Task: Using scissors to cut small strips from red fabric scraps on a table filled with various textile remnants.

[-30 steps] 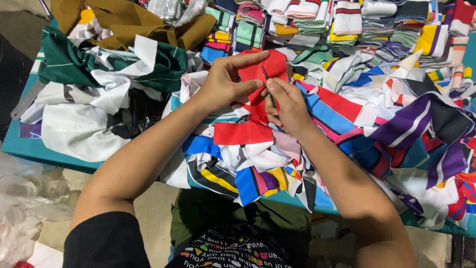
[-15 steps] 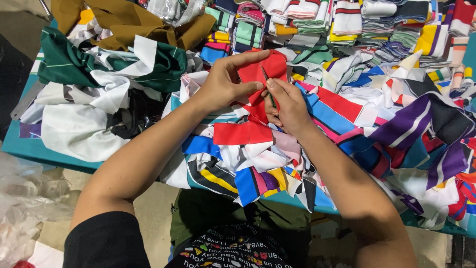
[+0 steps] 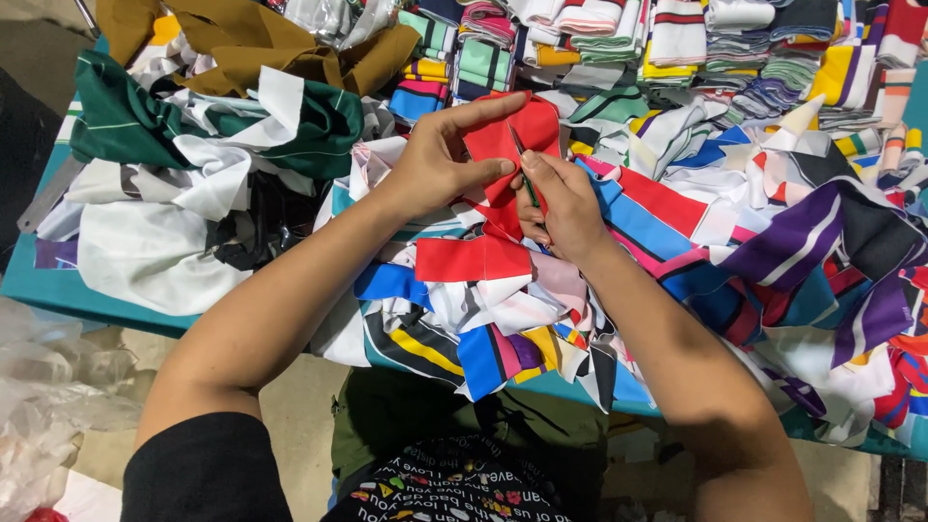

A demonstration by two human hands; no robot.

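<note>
My left hand pinches a red piece of fabric and holds it up over the heap of cloth. My right hand is closed on a small green-handled cutting tool whose tip touches the red fabric's edge. Both hands meet over the middle of the table, above a flat red patch and mixed coloured scraps.
A teal table carries green and white cloth at the left, brown cloth at the back, and folded striped stacks along the far edge. Purple and blue pieces lie at the right. Clear plastic sits on the floor.
</note>
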